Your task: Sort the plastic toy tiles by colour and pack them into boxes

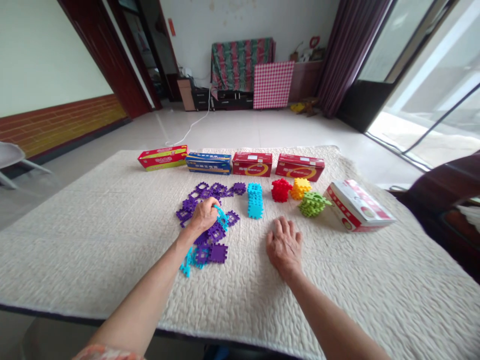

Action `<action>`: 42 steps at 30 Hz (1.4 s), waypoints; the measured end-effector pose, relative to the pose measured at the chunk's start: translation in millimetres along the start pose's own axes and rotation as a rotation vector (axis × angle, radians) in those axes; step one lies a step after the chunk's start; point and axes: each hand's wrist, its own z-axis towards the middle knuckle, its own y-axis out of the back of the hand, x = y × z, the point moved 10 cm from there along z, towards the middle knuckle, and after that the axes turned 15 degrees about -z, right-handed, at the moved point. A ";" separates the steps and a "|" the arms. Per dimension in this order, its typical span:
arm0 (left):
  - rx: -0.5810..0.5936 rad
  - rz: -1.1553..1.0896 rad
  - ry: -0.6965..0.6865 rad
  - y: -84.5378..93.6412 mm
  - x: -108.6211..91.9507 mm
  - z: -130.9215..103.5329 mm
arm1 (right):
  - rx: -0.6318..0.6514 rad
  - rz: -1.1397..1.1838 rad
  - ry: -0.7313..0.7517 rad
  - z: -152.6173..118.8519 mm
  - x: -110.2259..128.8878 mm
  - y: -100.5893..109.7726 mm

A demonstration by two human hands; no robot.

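Observation:
My left hand (204,215) pinches a light blue interlocking tile (222,218) above a loose spread of purple interlocking tiles (215,232). At the near end of that spread, more light blue tiles (187,265) lie partly under purple ones. Flat on the quilted cover rests my right hand (285,246), fingers stretched out, holding nothing. Beyond and between the hands is a stack of light blue tiles (255,205). A small purple stack (239,188) lies to its left. To its right are red tiles (281,190), yellow tiles (301,188) and green tiles (314,204), each piled together.
Along the far side stand a red and green box (163,158), a blue box (209,164) and two red boxes (252,164). A white and red box (358,206) sits at the right. Everything rests on a cream quilted cover (112,240).

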 end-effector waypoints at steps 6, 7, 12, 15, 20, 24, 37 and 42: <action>0.108 -0.064 -0.057 -68.4 -52.3 2.2 | 0.013 0.000 -0.009 -0.1 -0.4 -0.6; 0.129 -0.066 -0.064 -77.7 -57.8 2.5 | 0.017 0.000 -0.010 0.0 -0.6 -0.8; 0.146 -0.043 -0.050 -98.1 -63.3 3.7 | 0.012 -0.002 -0.009 0.8 -0.8 -2.3; 0.122 -0.040 -0.026 -98.3 -58.1 5.0 | 0.011 0.002 -0.010 0.5 -0.9 -3.8; 0.094 -0.074 -0.024 -96.1 -53.0 5.8 | 0.034 0.008 -0.014 -0.8 -0.6 -3.4; 0.088 -0.117 -0.055 -97.5 -54.5 3.7 | 0.053 0.004 -0.018 -0.8 -0.3 -1.7; 0.138 -0.183 -0.181 -106.1 -61.2 12.6 | 0.080 0.003 -0.023 -0.5 -0.7 -1.1; 0.116 -0.116 -0.197 -105.6 -63.0 13.2 | 0.078 0.005 -0.027 0.3 -0.8 -1.9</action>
